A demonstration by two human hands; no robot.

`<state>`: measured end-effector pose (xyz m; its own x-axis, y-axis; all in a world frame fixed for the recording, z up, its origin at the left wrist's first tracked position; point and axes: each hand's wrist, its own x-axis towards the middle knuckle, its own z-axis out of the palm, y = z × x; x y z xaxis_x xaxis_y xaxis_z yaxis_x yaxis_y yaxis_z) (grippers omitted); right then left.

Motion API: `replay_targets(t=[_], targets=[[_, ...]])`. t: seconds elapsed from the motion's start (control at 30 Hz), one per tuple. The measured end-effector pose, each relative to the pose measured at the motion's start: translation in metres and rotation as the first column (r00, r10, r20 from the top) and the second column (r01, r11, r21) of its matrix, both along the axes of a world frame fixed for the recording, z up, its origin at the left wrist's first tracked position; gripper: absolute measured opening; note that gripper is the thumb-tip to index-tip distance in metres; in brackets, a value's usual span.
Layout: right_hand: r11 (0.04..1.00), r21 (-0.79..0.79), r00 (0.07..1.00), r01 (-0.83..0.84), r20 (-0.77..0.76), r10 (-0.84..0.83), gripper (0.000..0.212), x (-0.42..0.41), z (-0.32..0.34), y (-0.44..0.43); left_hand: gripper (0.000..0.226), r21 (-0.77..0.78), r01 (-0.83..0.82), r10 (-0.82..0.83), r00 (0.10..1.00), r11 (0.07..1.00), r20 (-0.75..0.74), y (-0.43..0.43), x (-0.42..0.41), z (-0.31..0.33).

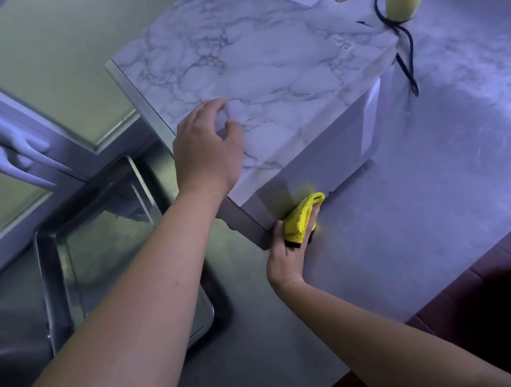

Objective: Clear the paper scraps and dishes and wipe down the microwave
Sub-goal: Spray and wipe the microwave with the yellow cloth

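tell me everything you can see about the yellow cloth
The yellow cloth is a bright, textured rag bunched into a thick wad, with something dark under its near end. The right hand grips it, fingers curled round it, pressing it low on the grey side of the microwave, near the corner, just above the steel counter.

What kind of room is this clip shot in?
Most likely a kitchen: a marble-patterned microwave sits on a metal countertop beside a metal sink, and the right hand holds a yellow cloth to it.

The yellow cloth (303, 217) hides most fingers (315, 214) of the right hand (283, 254), seemingly curled.
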<state>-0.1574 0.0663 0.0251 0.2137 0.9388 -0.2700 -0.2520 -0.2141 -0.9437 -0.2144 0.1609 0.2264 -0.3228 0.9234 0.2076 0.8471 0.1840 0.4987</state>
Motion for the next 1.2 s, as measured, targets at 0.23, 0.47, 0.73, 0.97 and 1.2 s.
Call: replay_targets(t=[0.23, 0.47, 0.73, 0.97, 1.2], targets=[[0.795, -0.576, 0.846, -0.192, -0.508, -0.163, 0.034, 0.084, 0.018, 0.026, 0.043, -0.027, -0.005, 0.006, 1.000, 1.000, 0.021, -0.004, 0.003, 0.004], [0.846, -0.529, 0.893, -0.066, -0.409, -0.186, 0.024, 0.231, 0.027, 0.047, 0.043, -0.033, -0.014, 0.014, 1.000, 0.999, -0.018, -0.004, 0.002, 0.002], [0.892, -0.451, 0.955, -0.031, -0.277, -0.107, 0.034, 0.341, 0.046, 0.106, 0.043, -0.022, -0.015, 0.014, 0.999, 1.000, -0.034, -0.001, -0.001, -0.002], [0.854, -0.514, 0.994, 0.074, -0.034, -0.106, 0.038, 0.391, 0.017, 0.153, 0.041, -0.010, -0.021, 0.021, 0.999, 1.000, -0.042, 0.000, -0.001, -0.002], [0.870, -0.410, 0.757, 0.274, 0.650, 0.068, 0.056, 0.411, 0.007, 0.166, 0.040, 0.002, -0.023, 0.023, 0.999, 1.000, -0.038, 0.002, -0.002, -0.003]])
